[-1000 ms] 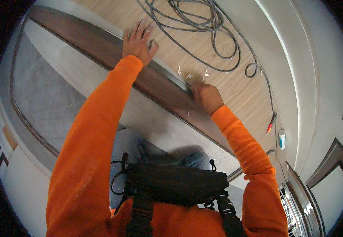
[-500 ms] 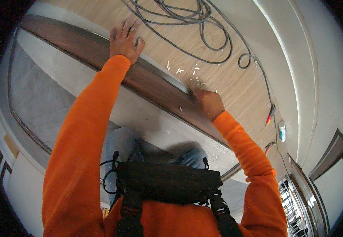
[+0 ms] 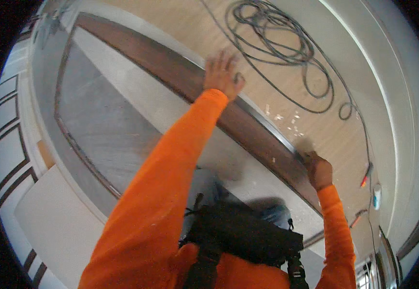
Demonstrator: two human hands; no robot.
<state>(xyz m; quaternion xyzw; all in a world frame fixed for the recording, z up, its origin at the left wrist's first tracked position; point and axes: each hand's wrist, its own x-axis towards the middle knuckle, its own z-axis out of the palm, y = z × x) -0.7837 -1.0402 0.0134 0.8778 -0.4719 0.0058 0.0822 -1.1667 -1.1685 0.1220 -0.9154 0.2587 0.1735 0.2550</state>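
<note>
My left hand (image 3: 222,74) lies palm down with its fingers spread, over the border between the dark brown wood edging (image 3: 253,139) and the light wood floor (image 3: 286,86). Further right along that border, my right hand (image 3: 319,171) is closed with its fingers bent down; whatever it holds, if anything, is hidden and blurred. Between the two hands a shiny silver strip (image 3: 277,134) runs along the edging. Several small white bits (image 3: 294,126) are scattered on the floor beside it.
A coiled dark cable (image 3: 277,58) lies on the floor ahead, trailing right along the curved pale wall (image 3: 388,91). Near it are a red-and-black tool (image 3: 366,175), a white tube (image 3: 377,197) and another orange-red handled tool (image 3: 358,218). A lower grey step surface (image 3: 113,115) extends left.
The view has swung left, so everything sits further right and lower in the picture. Both hands keep to the edging, the left spread, the right closed.
</note>
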